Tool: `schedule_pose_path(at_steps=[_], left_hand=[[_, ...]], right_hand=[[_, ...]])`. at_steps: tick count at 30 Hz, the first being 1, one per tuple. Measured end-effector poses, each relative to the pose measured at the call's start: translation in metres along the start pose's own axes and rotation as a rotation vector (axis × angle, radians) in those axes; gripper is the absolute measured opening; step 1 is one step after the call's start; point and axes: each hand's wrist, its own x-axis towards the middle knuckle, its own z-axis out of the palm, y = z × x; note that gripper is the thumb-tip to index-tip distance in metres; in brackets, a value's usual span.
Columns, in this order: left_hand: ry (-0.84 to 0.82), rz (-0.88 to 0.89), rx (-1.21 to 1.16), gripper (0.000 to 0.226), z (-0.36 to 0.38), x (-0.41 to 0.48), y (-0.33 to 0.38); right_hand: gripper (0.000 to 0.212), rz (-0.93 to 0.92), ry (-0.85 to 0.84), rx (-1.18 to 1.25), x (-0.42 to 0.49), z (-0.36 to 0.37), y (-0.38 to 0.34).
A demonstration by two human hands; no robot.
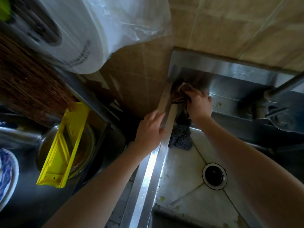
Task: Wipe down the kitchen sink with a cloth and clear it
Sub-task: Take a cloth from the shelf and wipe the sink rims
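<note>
The stainless steel sink (164, 163) fills the lower right, with a round drain (214, 176) in its floor and bits of food scraps on the bottom. My right hand (199, 104) presses a brownish striped cloth (181, 92) into the far left corner of the basin. My left hand (150, 130) rests flat on the sink's left rim, fingers spread and holding nothing. A dark scouring pad (181, 137) lies in the basin just below my right hand.
A faucet pipe (283, 86) crosses at the right. Left of the sink are a yellow slicer (64, 145) over a metal bowl (88, 145), a blue-patterned plate (6, 175), a broom (28, 83) and a plastic-wrapped white roll (79, 33). Tan tiles back the sink.
</note>
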Motion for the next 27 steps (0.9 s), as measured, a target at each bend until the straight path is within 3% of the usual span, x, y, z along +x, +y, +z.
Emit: schedule_pose_path(at_steps=[6, 10, 17, 27], left_hand=[[-0.016, 0.070, -0.006, 0.053, 0.005, 0.015, 0.009], [-0.040, 0.092, 0.053, 0.052, 0.008, 0.023, 0.013], [-0.017, 0.059, 0.102, 0.052, 0.007, 0.030, 0.011], [0.008, 0.020, 0.101, 0.051, 0.004, 0.030, 0.003]], right_hand=[[0.059, -0.065, -0.071, -0.288, -0.015, -0.019, 0.035], [0.057, -0.098, -0.091, -0.421, -0.026, -0.033, 0.076], [0.056, 0.116, -0.118, -0.290, -0.039, -0.040, 0.091], [0.057, -0.086, -0.174, -0.208, -0.017, -0.022, 0.036]])
